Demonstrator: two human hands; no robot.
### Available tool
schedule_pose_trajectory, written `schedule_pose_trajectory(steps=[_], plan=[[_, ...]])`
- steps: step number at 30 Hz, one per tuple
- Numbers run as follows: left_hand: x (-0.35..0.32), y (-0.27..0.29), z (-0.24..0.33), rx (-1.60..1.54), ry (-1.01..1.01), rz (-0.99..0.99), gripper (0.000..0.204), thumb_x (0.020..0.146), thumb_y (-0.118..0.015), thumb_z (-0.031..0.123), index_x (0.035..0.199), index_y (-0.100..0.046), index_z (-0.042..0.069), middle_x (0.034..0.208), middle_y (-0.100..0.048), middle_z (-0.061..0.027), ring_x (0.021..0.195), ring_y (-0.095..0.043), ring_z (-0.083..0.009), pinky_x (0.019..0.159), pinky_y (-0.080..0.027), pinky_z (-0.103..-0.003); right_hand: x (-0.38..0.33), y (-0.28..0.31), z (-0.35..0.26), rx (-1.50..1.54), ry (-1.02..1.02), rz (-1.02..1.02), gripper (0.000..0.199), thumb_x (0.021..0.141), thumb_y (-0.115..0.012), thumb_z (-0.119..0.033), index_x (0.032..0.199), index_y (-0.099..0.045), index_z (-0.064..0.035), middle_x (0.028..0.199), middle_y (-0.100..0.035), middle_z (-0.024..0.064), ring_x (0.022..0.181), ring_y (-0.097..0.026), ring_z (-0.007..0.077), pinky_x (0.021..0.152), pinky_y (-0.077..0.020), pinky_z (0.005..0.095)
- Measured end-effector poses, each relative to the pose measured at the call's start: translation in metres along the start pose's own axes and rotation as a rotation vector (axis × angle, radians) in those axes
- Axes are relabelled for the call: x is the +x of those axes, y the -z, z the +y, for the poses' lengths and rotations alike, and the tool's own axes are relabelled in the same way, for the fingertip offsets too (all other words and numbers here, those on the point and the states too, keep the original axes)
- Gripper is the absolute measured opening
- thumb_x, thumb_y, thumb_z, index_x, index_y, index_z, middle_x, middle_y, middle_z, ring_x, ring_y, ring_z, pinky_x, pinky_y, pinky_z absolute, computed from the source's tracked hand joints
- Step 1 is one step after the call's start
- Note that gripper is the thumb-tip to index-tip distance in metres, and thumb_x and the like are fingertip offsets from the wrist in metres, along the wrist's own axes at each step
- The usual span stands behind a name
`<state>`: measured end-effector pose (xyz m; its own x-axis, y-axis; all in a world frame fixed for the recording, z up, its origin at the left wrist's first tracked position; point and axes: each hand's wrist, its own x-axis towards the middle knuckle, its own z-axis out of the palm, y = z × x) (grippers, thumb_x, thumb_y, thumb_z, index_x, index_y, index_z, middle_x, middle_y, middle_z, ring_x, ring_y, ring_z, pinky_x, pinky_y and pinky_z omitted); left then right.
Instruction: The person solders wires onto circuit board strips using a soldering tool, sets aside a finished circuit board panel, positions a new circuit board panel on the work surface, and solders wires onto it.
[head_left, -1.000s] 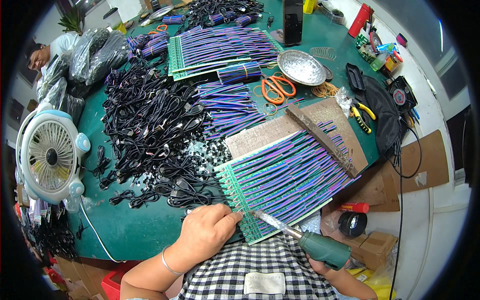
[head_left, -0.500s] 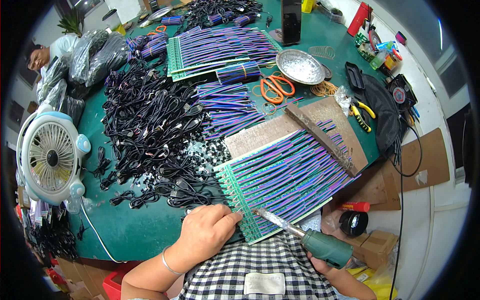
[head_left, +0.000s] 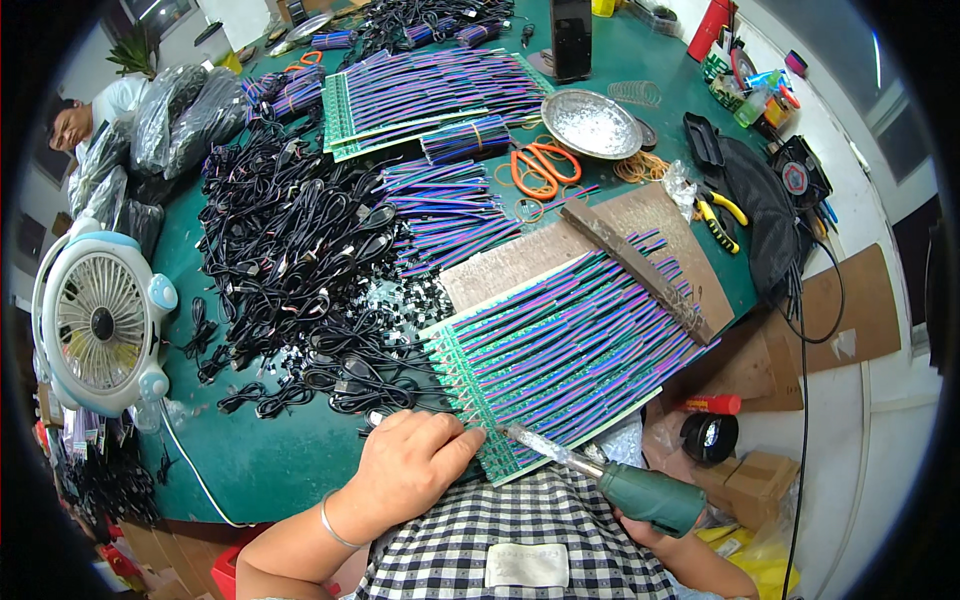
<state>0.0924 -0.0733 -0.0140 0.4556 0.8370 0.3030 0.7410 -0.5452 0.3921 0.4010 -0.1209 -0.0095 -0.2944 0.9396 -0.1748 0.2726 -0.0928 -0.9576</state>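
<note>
My left hand [head_left: 418, 462] is closed, thumb and fingers pressed together at the near left edge of a green circuit board panel [head_left: 492, 440]. What it pinches is hidden, though black cable lies right behind the fingers. My right hand [head_left: 643, 532], partly covered, grips a soldering iron with a green handle [head_left: 652, 498]. Its metal shaft [head_left: 556, 450] points left, and the tip is at the panel's row of pads, close to my left fingertips. Rows of blue, purple and black wires [head_left: 570, 340] run across the panel. A dark bar [head_left: 637, 274] lies over their far ends.
A heap of black cables [head_left: 295, 215] lies left of the panel, beside loose wires [head_left: 445, 215]. Farther back are a second wired panel [head_left: 335, 115], orange scissors [head_left: 540, 170] and a metal dish [head_left: 592, 125]. Yellow-handled pliers [head_left: 722, 222] lie right; a fan [head_left: 100, 320] stands left. Someone sits at far left.
The whole view has shifted slightly. Both hands and the soldering iron keep nearly the same places at the panel's edge.
</note>
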Motion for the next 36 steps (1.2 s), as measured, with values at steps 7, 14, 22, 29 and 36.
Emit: schedule_pose_trajectory(steps=[7,14,22,29,36], plan=[[0.002,0.006,0.000,0.062,-0.064,-0.072,0.021,0.074,-0.060,0.013,0.095,-0.064,0.011,0.080,-0.055,-0.0007,0.066,-0.054,-0.0146,0.057,-0.042,-0.028,0.007,-0.001,0.001,-0.244,0.172,0.006,0.027,0.070,-0.068,-0.010,0.094,-0.066,0.0010,0.088,-0.065,0.0113,0.078,-0.066,0.0217,0.071,-0.0518,0.0309],[0.007,0.010,-0.003,0.120,-0.144,-0.104,0.018,0.074,-0.060,0.014,0.091,-0.063,0.011,0.076,-0.051,0.0000,0.064,-0.052,-0.0135,0.057,-0.042,-0.026,0.006,-0.005,0.005,-0.192,0.142,0.038,0.028,0.069,-0.068,-0.011,0.095,-0.066,-0.0013,0.088,-0.066,0.0108,0.076,-0.065,0.0215,0.071,-0.0517,0.0305],[0.005,0.008,0.000,0.157,-0.158,-0.114,0.020,0.072,-0.060,0.014,0.092,-0.064,0.010,0.078,-0.053,-0.0007,0.064,-0.053,-0.0140,0.055,-0.043,-0.027,-0.002,0.001,0.013,-0.117,0.103,-0.036,0.043,0.073,-0.074,-0.020,0.106,-0.059,0.0033,0.097,-0.067,0.0111,0.087,-0.066,0.0192,0.079,-0.0516,0.0294],[0.007,0.007,0.000,0.170,-0.160,-0.134,0.023,0.072,-0.061,0.014,0.094,-0.065,0.011,0.080,-0.055,-0.0015,0.064,-0.054,-0.0158,0.055,-0.043,-0.028,-0.002,0.003,0.012,-0.142,0.150,-0.031,0.046,0.074,-0.072,-0.017,0.111,-0.055,0.0058,0.099,-0.067,0.0125,0.090,-0.066,0.0198,0.081,-0.0512,0.0301],[0.004,0.012,0.002,0.186,-0.115,-0.125,0.024,0.072,-0.059,0.014,0.095,-0.064,0.010,0.079,-0.054,-0.0004,0.065,-0.053,-0.0147,0.056,-0.042,-0.028,0.001,0.005,0.029,-0.151,0.085,-0.056,0.028,0.076,-0.066,-0.010,0.100,-0.063,0.0041,0.093,-0.067,0.0118,0.081,-0.065,0.0234,0.073,-0.0513,0.0317]])
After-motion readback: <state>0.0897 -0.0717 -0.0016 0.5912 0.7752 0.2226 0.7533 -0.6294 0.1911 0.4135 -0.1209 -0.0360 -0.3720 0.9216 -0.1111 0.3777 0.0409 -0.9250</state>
